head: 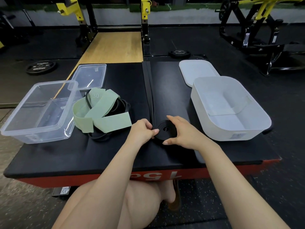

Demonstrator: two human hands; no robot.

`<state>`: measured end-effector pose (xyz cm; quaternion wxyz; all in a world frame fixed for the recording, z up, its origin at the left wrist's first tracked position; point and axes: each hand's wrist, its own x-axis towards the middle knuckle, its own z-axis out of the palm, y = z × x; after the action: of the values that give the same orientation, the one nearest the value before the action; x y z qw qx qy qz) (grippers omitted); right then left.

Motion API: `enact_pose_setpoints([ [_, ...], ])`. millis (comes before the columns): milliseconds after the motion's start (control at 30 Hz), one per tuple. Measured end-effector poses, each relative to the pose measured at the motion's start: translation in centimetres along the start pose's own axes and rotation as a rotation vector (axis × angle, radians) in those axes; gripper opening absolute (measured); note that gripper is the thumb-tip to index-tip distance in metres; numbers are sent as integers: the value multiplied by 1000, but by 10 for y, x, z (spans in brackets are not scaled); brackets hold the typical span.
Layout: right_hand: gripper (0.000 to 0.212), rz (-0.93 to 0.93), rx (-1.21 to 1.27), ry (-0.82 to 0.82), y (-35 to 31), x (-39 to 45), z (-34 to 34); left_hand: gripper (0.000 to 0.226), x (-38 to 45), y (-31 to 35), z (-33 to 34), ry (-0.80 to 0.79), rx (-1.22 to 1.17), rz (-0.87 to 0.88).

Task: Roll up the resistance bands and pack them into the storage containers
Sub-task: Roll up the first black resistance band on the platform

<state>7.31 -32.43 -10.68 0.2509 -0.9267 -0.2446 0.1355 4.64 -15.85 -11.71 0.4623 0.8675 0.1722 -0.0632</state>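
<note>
Black resistance band coil pinched between left hand and right hand, could spring loose if either grip slackens mid-roll.

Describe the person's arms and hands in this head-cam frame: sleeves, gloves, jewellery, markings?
Both forearms are bare right to the frame edge, so no sleeves show. The left hand and right hand wear no gloves. No rings, watch, wristband or markings are visible on either. Nails look short and unpainted, as far as the picture shows.

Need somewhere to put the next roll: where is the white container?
In the head view, the white container sits open on the platform's right side, beside the right hand.
</note>
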Motion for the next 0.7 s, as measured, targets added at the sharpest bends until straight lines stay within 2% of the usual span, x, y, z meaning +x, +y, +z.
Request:
enact_pose_setpoints([
  [233,97,153,-184,279,-19,-16,27,22,-4,4,5,61,34,6],
  [367,88,191,-188,385,-27,-12,37,49,-6,5,4,65,3,5],
  [600,87,130,-96,299,-19,-11,27,44,-7,2,2,14,-157,-10],
  [700,89,78,-106,236,-14,-8,18,31,-6,2,0,20,-211,-28],
])
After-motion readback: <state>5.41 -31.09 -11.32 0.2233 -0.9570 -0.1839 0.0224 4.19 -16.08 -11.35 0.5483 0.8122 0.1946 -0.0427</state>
